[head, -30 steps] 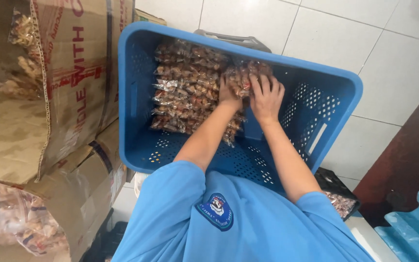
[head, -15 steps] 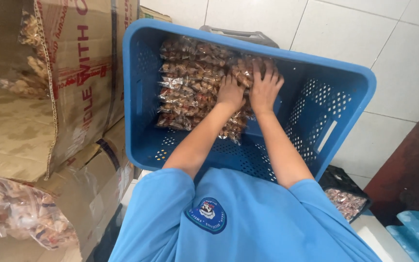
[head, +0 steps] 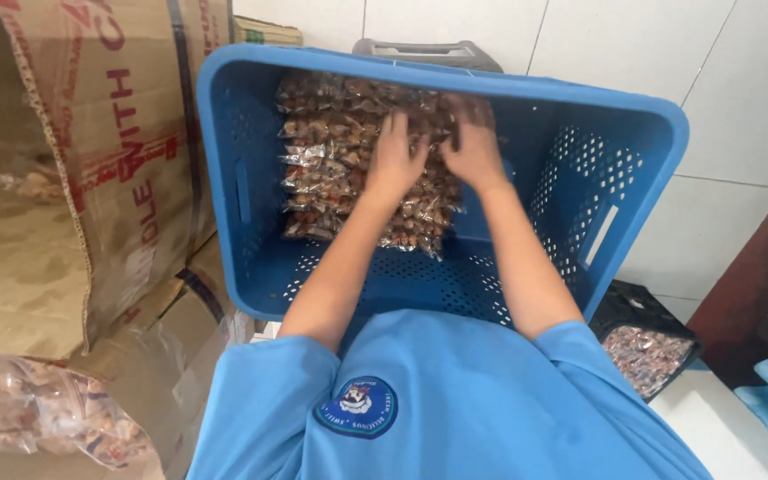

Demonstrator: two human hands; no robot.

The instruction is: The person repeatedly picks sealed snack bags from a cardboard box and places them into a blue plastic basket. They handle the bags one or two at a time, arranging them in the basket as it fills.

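Clear packets of wrapped sweets (head: pixel 348 169) are stacked in rows against the far wall of the blue perforated crate (head: pixel 633 169), toward its left corner. The left hand (head: pixel 395 160) and right hand (head: pixel 471 151) are both laid flat and spread on top of the stack, nothing gripped. The film probably feels slippery and crinkly, light and squashy, so packets are best pinched by the sealed edges.

A blue perforated crate (head: pixel 633 178) carries rows of clear snack packets (head: pixel 331 169), stacked from its twelve o'clock wall toward centre; bare floor of the crate shows at six o'clock.
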